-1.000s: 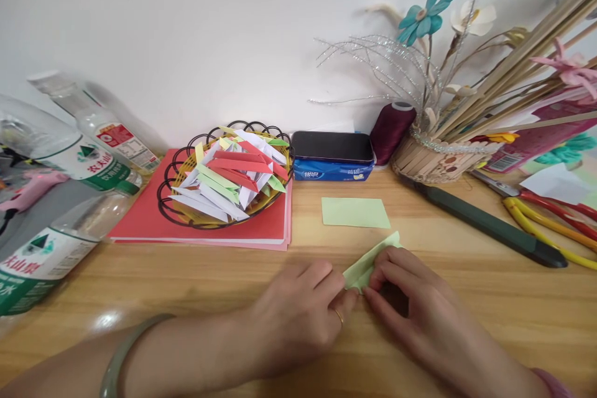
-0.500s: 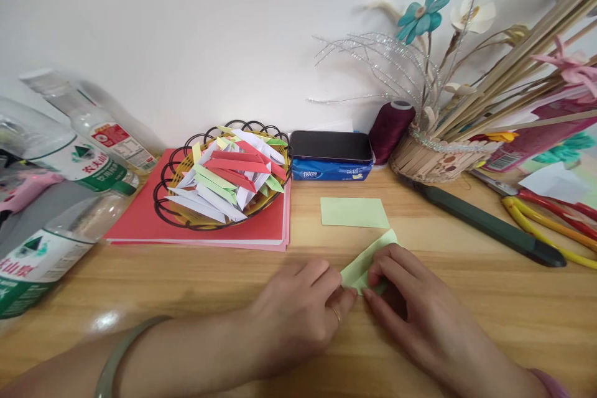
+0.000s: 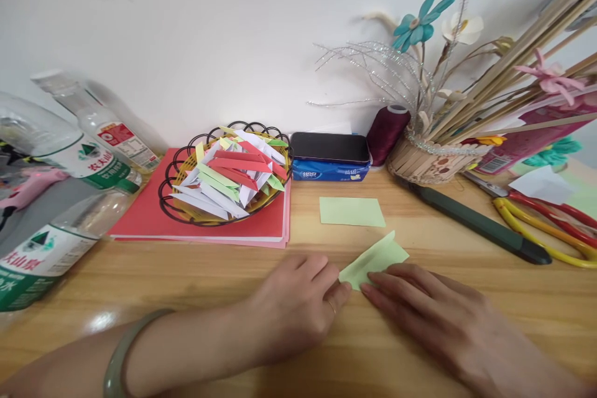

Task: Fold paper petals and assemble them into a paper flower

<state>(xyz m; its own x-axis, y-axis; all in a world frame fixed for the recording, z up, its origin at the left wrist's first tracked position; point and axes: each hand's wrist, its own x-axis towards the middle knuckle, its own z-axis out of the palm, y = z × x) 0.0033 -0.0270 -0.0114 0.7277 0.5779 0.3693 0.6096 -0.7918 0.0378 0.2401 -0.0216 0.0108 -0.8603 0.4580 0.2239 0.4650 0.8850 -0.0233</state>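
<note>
A pale green slip of paper (image 3: 373, 261) lies slanted on the table between my hands, with a crease along it and its upper edge raised. My left hand (image 3: 298, 305) is closed, thumb and curled fingers on the paper's left corner. On the lower edge, the thumb and forefinger of my right hand (image 3: 433, 317) are close together and press on the paper, its other fingers stretched out to the right. A second, flat green slip (image 3: 352, 211) lies just beyond.
Behind on the left, a basket (image 3: 163, 196) of folded paper pieces stands on red sheets (image 3: 135, 217). A phone (image 3: 329, 147) rests on a blue tissue pack (image 3: 326, 171). Bottles (image 3: 46, 255) lie left; a dark green utility knife (image 3: 480, 221), scissors (image 3: 517, 224) and a flower pot (image 3: 429, 158) stand or lie right.
My right hand has flattened from a curled pose and moved lower over the paper, baring its right end. My left hand stays at the left corner. The view has shifted slightly.
</note>
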